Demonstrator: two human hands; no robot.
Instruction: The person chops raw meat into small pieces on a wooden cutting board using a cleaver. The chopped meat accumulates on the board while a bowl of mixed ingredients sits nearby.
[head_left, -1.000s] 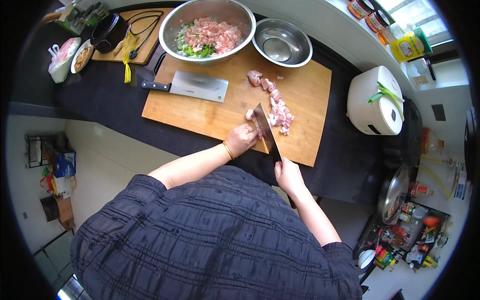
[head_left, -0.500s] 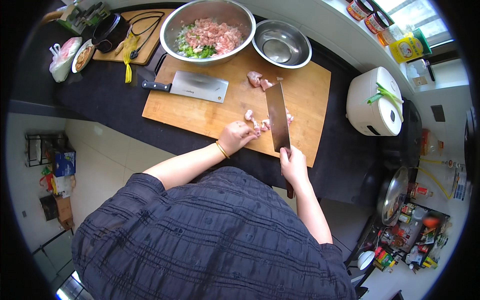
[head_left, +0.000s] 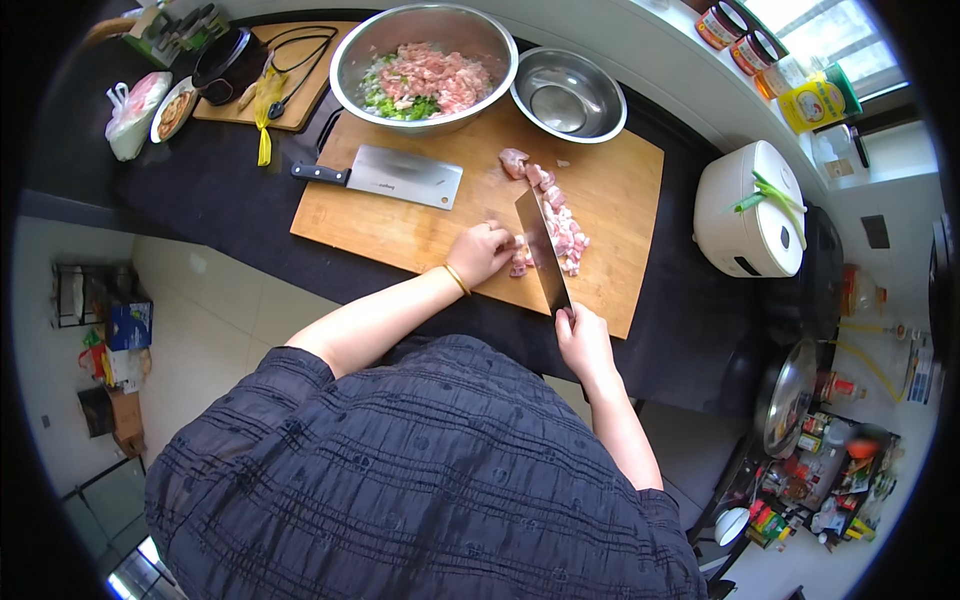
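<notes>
Pale wood shows across the cutting board (head_left: 385, 230), where the cut meat (head_left: 566, 238) trails down the right half toward the front edge. The right hand (head_left: 583, 340) has its fingers wrapped round the handle of a knife (head_left: 545, 253), blade slanting among the pieces. The left hand (head_left: 481, 252) bends its fingertips to some bits (head_left: 519, 268) beside the blade; whether they pinch one, I cannot tell. Most of the meat looks already small; the thicker lumps (head_left: 514, 163) toward the far edge seem left whole. A cleaver (head_left: 408, 177) lies untouched near the left edge.
</notes>
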